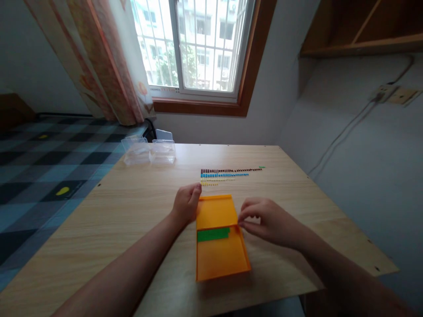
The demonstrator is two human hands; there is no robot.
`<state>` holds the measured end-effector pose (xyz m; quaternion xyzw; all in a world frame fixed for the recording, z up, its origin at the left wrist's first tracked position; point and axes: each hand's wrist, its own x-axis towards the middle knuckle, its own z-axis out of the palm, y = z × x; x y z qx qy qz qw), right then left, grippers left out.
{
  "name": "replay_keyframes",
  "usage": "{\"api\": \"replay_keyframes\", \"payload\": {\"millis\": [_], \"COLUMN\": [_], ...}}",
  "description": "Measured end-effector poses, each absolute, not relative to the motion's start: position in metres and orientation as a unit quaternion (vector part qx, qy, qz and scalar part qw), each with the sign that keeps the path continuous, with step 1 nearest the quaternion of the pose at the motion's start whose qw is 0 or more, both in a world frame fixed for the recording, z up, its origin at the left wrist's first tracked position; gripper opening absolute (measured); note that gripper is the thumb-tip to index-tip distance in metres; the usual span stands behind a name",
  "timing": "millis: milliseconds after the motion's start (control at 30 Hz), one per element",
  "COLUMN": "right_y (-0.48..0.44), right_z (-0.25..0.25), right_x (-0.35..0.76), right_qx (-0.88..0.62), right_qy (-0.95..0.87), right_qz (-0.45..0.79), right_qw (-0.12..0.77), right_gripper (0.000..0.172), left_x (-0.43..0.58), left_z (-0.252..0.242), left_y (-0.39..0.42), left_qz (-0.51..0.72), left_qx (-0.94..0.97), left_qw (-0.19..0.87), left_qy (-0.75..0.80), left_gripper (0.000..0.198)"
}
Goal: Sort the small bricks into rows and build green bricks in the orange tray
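A shallow orange two-part box [223, 257] lies in front of me, a row of green pieces [213, 234] along the top of its nearer part. My left hand [187, 203] is closed beside the box's far left corner, thumb uppermost, and seems to touch the edge. What its curled fingers hold, if anything, is hidden. At the box's right edge, near the divider, the thumb and fingers of my right hand [261, 220] are pinched together. Anything between those fingertips is too small to make out.
Beyond the box run rows of small pieces: dark red [228, 171], blue [224, 175] and yellow [209, 184], with a short green bit [262, 167] at the far right. Clear plastic containers [161, 152] stand at the wooden table's [132, 220] back left. A checked bed [42, 176] adjoins the left.
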<state>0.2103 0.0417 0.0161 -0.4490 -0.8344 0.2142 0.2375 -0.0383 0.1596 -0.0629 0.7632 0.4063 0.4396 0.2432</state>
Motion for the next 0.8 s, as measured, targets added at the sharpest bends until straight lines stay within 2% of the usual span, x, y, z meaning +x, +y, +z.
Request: {"api": "replay_keyframes", "payload": {"millis": [133, 300, 700, 800], "right_y": [0.012, 0.010, 0.009, 0.008], "right_z": [-0.025, -0.040, -0.058, -0.059], "right_x": [0.191, 0.183, 0.186, 0.187], "right_qx": [-0.505, -0.545, -0.525, -0.510], "right_qy": [-0.821, -0.806, -0.797, -0.808], "right_qz": [0.195, 0.154, 0.118, 0.108], "right_qw": [0.183, 0.172, 0.273, 0.275], "right_gripper": [0.016, 0.017, 0.018, 0.018], "left_x": [-0.039, -0.038, -0.036, -0.035], "left_z": [-0.057, -0.048, -0.043, -0.041], "left_y": [0.155, 0.146, 0.144, 0.143], "left_qz": [0.407, 0.335, 0.234, 0.214], "left_qx": [0.811, 0.888, 0.941, 0.948], "left_qw": [0.193, 0.130, 0.064, 0.048], "left_qy": [0.373, 0.287, 0.237, 0.230], "left_gripper": [0.044, 0.039, 0.037, 0.038]}}
